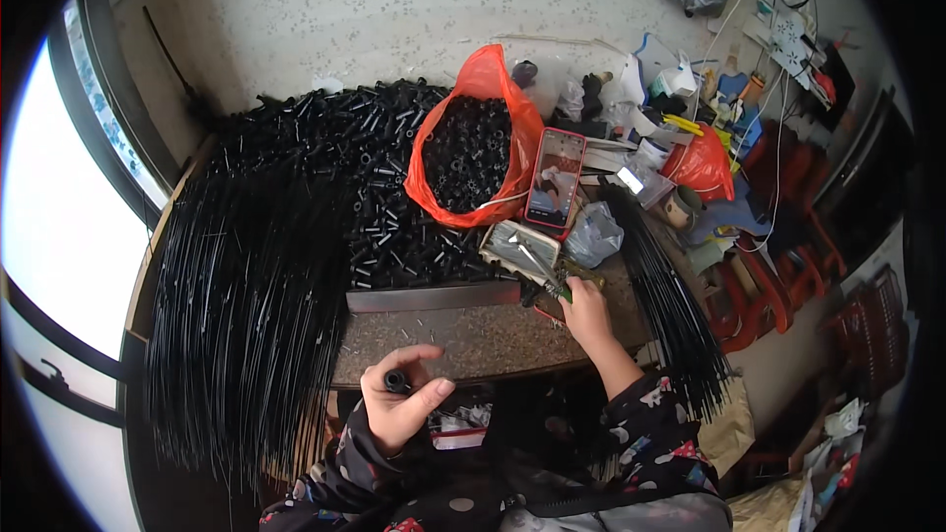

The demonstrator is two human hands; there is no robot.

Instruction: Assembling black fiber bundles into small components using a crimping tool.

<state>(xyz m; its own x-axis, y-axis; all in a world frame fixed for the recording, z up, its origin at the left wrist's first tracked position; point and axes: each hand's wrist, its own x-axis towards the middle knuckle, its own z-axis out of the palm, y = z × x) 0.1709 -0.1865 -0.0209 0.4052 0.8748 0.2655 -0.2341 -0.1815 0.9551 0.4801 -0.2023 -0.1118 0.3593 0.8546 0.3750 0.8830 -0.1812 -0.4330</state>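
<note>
My left hand (394, 412) is raised in front of the table's near edge. A small black cylindrical part (396, 381) is held in its curled fingers, round end showing, while the thumb stands apart. My right hand (588, 317) is closed around a green-handled metal tool (560, 286), whose exact kind I cannot make out. The tool's silver end points toward a shallow rectangular tray (492, 254). Behind the hands lies a wide heap of black cylindrical parts (379, 143). An orange-red plastic bag (424, 199) full of small black pieces sits open on the heap.
A grey metal strip (434, 297) fronts the heap. Long thin black rods or cables (241, 315) hang over the left edge, and another bundle (675, 300) hangs at right. A phone (557, 177) leans beside the bag, near a grey plastic bag (593, 234). Red chairs (774, 286) stand right.
</note>
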